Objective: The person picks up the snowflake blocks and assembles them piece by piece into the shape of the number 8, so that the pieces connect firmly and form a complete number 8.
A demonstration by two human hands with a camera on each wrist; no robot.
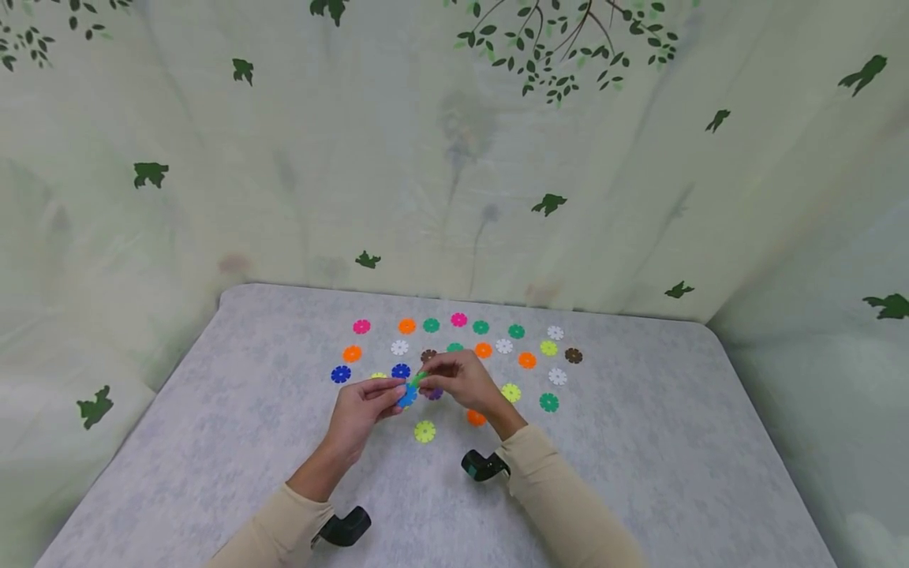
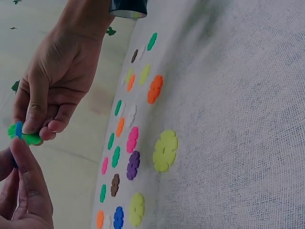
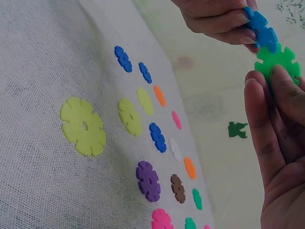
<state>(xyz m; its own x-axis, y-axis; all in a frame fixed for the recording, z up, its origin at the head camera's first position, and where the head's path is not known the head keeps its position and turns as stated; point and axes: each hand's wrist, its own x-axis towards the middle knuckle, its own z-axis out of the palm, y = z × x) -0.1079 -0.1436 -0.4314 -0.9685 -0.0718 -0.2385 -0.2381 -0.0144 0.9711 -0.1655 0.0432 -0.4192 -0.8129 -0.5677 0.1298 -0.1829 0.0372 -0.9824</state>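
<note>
My left hand (image 1: 364,410) pinches a light blue notched plastic disc (image 3: 261,29) between thumb and fingers. A bright green disc (image 3: 279,62) of the same flower-like shape is pinched by my right hand (image 1: 461,381). The two discs meet edge to edge, crossing at an angle, with the blue rim at a slot of the green one in the right wrist view. Both hands are raised above the table, fingertips close together. In the left wrist view, the right hand (image 2: 62,81) bends its thumb over the green disc (image 2: 31,139), and the blue disc (image 2: 18,129) shows edge-on.
Several flower-shaped discs lie flat and scattered on the grey cloth-covered table (image 1: 639,473). Nearest the body is a yellow-green disc (image 1: 424,431); an orange disc (image 1: 476,418) lies partly under the right wrist. Behind the table hangs a pale curtain (image 1: 398,158) with printed leaves.
</note>
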